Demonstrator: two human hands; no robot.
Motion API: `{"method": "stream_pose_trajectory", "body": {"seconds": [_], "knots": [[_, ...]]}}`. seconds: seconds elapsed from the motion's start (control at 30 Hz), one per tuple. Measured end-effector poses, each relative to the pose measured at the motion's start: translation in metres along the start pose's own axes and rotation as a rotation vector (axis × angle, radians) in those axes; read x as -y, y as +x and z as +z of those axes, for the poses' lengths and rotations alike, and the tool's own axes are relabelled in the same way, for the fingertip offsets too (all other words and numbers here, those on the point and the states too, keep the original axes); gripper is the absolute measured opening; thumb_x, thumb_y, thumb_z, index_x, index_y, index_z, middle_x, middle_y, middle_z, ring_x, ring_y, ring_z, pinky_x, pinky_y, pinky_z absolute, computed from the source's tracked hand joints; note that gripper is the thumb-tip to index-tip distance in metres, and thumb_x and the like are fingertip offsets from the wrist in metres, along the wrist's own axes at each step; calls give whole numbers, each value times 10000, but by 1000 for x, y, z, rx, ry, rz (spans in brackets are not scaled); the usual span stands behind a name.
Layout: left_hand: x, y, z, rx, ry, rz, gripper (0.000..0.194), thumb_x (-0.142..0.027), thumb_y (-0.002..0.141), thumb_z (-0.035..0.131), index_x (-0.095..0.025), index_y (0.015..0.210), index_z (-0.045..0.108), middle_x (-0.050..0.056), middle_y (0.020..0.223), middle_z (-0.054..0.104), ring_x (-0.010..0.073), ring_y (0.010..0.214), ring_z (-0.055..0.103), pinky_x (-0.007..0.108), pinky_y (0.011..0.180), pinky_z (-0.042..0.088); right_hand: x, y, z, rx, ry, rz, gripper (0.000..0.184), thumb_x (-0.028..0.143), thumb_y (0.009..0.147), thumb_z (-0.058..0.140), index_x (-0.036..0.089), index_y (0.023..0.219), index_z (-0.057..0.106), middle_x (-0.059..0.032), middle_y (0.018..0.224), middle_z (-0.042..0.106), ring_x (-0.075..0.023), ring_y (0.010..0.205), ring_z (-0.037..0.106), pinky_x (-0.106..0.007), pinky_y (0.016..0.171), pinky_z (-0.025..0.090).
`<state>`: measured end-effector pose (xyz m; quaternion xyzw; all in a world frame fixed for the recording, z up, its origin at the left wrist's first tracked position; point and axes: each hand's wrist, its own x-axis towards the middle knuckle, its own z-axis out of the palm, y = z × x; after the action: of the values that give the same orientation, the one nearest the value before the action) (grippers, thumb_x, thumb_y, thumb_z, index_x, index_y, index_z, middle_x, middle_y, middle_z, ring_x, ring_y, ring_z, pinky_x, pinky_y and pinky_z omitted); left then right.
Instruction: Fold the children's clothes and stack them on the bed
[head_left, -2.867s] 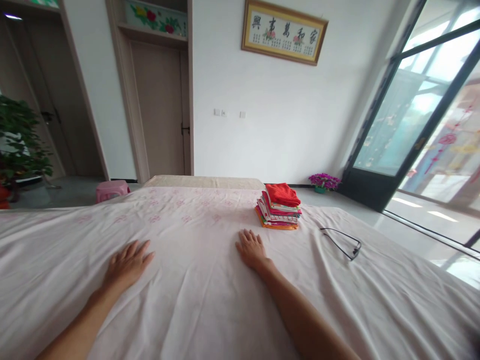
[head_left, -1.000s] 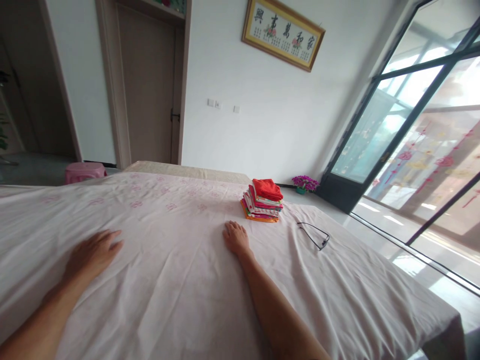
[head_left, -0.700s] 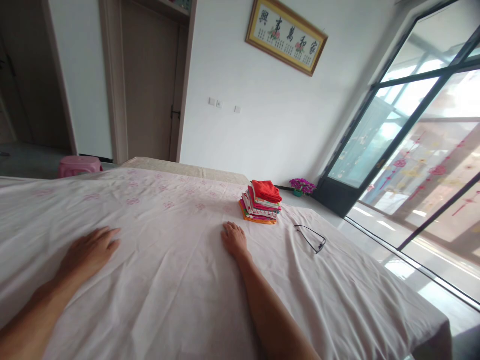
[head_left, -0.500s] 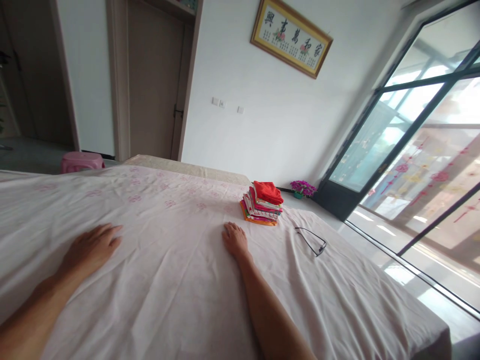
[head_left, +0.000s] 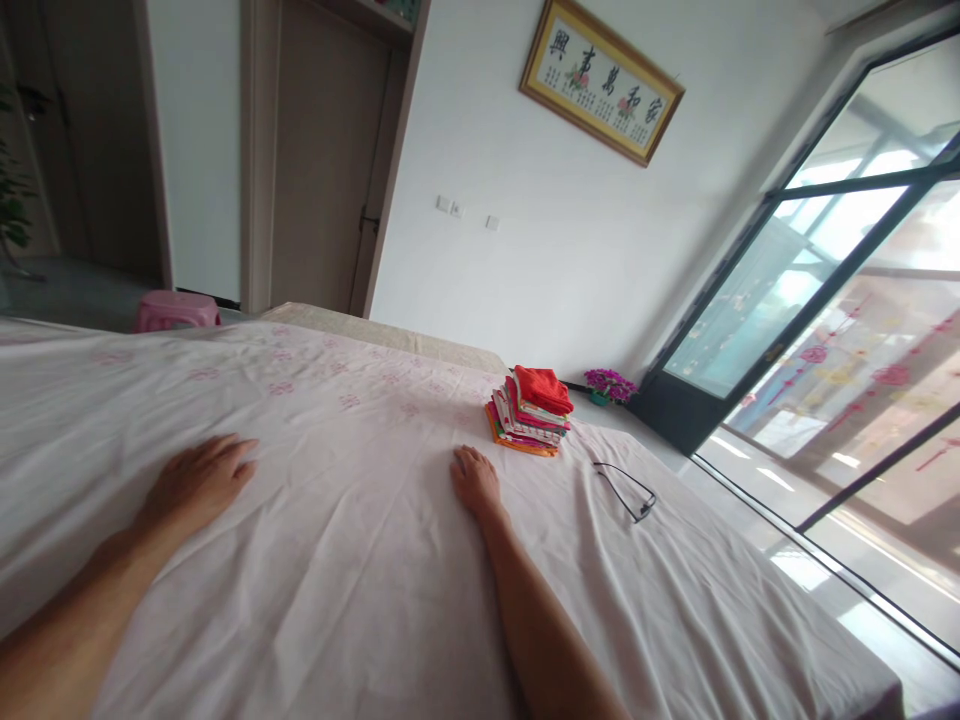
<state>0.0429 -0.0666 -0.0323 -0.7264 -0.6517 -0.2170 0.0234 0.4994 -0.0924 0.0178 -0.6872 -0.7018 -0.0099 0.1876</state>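
Sheet (head_left: 367, 590) spread under two flat hands, cloth pile close by

The pale flowered sheet covers the wide surface below the person and runs in loose creases toward the near side. The left hand (head_left: 201, 482) lies on it palm down, fingers extended and loosely together, thumb a little apart. The right hand (head_left: 476, 480) also lies palm down, fingers straight and slightly spread. Neither grips anything.

Just beyond the right hand, apart from it, sits the pile of folded cloths (head_left: 528, 415), near the far edge of the sheet, with a red cloth (head_left: 543, 388) on top and an orange one (head_left: 523, 449) at the bottom. To the right of the pile, a pair of glasses (head_left: 643, 509) lies with its arms unfolded among the folds.

The pile looks uneven, so a knock from the right fingertips could topple it or slide the red cloth off. Pressing and dragging on the slack sheet might tug both the pile and the glasses along. An arm swept rightward could catch the glasses and bend their thin arms.

Farther out are a pink stool (head_left: 176, 310), purple flowers (head_left: 610, 384) by the glass door (head_left: 757, 300), and a framed picture (head_left: 603, 82) on the wall (head_left: 577, 270).
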Motion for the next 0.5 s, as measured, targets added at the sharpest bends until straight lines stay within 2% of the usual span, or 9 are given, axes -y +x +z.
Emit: {"method": "stream_pose_trajectory", "body": {"seconds": [0.2, 0.5], "knots": [[-2, -2, -1, -10, 123, 10, 482, -339, 946, 339, -134, 1329, 548, 154, 1392, 549, 254, 1284, 489, 397, 1071, 335, 2, 0, 0, 6, -24, -2, 392, 325, 954, 442, 251, 1310, 588, -58, 1419, 550, -187, 1312, 475, -318, 1105, 305], [-4, -1, -1, -31, 111, 25, 478, -337, 935, 356, -141, 1321, 559, 136, 1379, 562, 259, 1258, 506, 404, 1052, 350, 8, -1, -1, 6, -68, -17, 388, 312, 967, 413, 233, 1307, 583, -67, 1416, 550, -205, 1300, 487, -334, 1090, 330]]}}
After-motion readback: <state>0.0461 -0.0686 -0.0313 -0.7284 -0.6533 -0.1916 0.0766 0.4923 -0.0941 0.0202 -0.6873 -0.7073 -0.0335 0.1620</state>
